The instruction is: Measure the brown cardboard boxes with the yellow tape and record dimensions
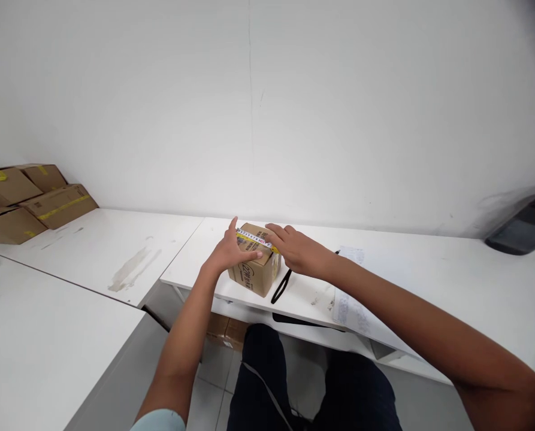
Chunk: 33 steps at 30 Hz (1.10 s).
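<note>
A small cardboard box (253,276) with dark printing stands on the white table in front of me. Across its top lies the pulled-out yellow and white blade of a tape measure (253,237). My left hand (226,250) grips the box's left side, thumb laid over the top and index finger pointing up by the blade's end. My right hand (296,250) is closed around the tape measure's case at the right edge of the box; only a bit of yellow shows. From below it hangs a black wrist strap (281,287), resting on the table.
Several taped cartons (60,205) are stacked at the far left. Handwritten papers (357,311) lie under my right forearm. A dark device (525,221) stands at the right by the wall. Another carton (226,331) sits beneath the table, near my knees.
</note>
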Available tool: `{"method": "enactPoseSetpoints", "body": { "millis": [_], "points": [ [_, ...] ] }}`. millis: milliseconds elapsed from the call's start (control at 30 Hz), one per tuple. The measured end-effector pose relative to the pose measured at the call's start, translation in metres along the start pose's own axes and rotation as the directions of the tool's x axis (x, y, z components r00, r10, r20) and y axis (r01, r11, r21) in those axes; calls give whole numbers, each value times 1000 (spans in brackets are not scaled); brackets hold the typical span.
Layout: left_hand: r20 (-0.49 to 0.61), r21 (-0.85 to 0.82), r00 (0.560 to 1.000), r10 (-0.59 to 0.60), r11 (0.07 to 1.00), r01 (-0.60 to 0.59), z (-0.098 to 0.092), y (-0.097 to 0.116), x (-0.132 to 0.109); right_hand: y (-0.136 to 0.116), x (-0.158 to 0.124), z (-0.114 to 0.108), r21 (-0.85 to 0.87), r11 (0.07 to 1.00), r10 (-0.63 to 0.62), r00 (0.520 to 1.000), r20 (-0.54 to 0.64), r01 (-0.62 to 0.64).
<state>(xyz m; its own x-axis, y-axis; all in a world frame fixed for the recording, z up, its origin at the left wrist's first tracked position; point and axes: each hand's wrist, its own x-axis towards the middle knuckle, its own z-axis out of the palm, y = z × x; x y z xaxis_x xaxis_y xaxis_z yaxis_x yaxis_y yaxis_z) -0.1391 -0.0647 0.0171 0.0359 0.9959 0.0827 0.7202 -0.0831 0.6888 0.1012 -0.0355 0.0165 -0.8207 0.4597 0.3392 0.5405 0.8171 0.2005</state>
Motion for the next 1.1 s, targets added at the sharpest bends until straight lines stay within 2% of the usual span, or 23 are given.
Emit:
{"method": "enactPoseSetpoints", "body": {
  "millis": [233,433,633,800,1100],
  "points": [
    [-10,-17,999,-35,999,35,3,-5,7,-2,5,4,34,999,1,1000,-4,-1],
    [-33,-21,999,-43,999,42,8,-5,6,-9,15,12,66,998,24,998,-65,-20],
    [0,70,999,-47,996,47,6,-2,8,-9,12,7,19,999,44,999,-18,-43],
    [61,138,997,-57,989,48,6,-2,16,-10,11,-3,0,998,68,995,76,-68],
    [78,175,995,-60,983,45,10,0,12,-4,-20,-6,-21,998,59,997,40,-59]
  ]
}}
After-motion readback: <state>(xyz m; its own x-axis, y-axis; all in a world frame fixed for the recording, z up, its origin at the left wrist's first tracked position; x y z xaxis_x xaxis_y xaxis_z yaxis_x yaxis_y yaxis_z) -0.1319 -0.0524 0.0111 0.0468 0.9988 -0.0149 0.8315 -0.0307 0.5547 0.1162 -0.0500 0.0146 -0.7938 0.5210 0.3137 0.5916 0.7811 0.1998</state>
